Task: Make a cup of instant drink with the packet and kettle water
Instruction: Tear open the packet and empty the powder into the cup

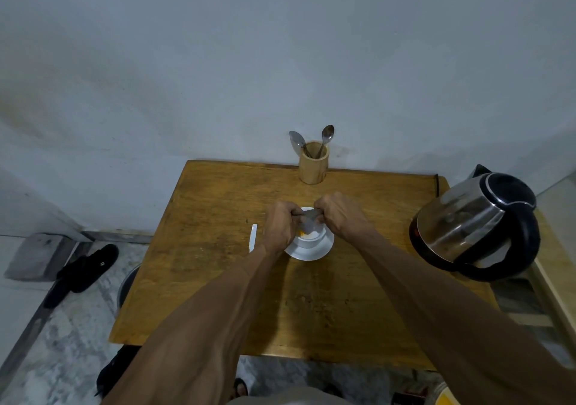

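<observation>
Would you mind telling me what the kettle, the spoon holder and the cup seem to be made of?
The kettle looks like polished steel with mirror-like reflections, plus a black, probably plastic, handle and lid. The spoon holder appears to be pale, matt wood or bamboo. The cup looks like glossy white ceramic, though glazed plastic cannot be excluded.

Head view of a wooden table (218,267) set against a pale wall, with the left hand (280,227) and right hand (338,216) both gripping a silver packet (310,221) directly above a white cup (310,241) that stands on a white saucer (324,250); a patch of yellow shows inside the cup at its left. A wooden holder (313,167) with 2 spoons (325,136) stands at the table's far edge, a steel kettle (470,220) with a black handle sits at the right edge, and a thin white strip (253,238) lies just left of the left hand. On the floor to the left lies a black sandal (84,269).
</observation>
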